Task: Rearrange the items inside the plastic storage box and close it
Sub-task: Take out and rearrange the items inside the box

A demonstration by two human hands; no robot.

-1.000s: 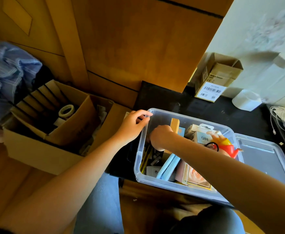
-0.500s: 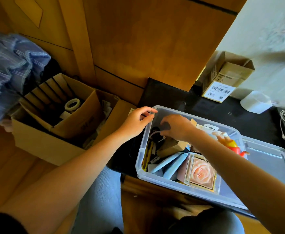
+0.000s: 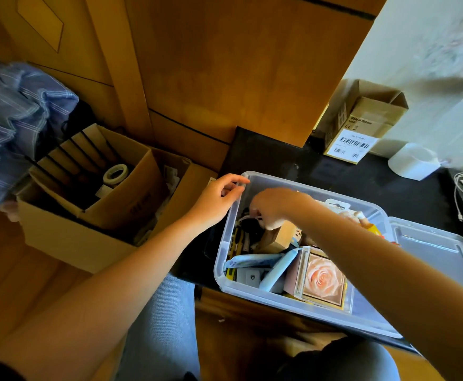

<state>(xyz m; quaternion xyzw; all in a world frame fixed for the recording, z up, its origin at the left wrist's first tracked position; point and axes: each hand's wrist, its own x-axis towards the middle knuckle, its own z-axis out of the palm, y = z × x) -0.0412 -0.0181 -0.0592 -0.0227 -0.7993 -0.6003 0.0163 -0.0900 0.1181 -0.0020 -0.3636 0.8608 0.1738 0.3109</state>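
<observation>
We see the clear plastic storage box (image 3: 226, 273) sitting lidless on a low black table (image 3: 348, 180), which stands against a wood-panelled cabinet (image 3: 224, 78) with a pale wall (image 3: 430, 45) to its right. The lid (image 3: 439, 257) lies flat on the table just beside the box's right end. Our left hand (image 3: 215, 200) rests on the box's far left corner, its grip curled loosely over the rim. Our right hand (image 3: 270, 207) reaches down into the box; we cannot tell whether its grip pinches anything among the clutter. A rose-printed card (image 3: 325, 280) lies in the near part of the box. On the wooden floor (image 3: 13, 270) to the left stands an open cardboard box (image 3: 68, 240) holding a tape roll (image 3: 116, 173), with blue striped cloth (image 3: 7, 119) beside it. A small labelled carton (image 3: 362, 125) and a white roll (image 3: 413, 162) sit at the back of the table.
</observation>
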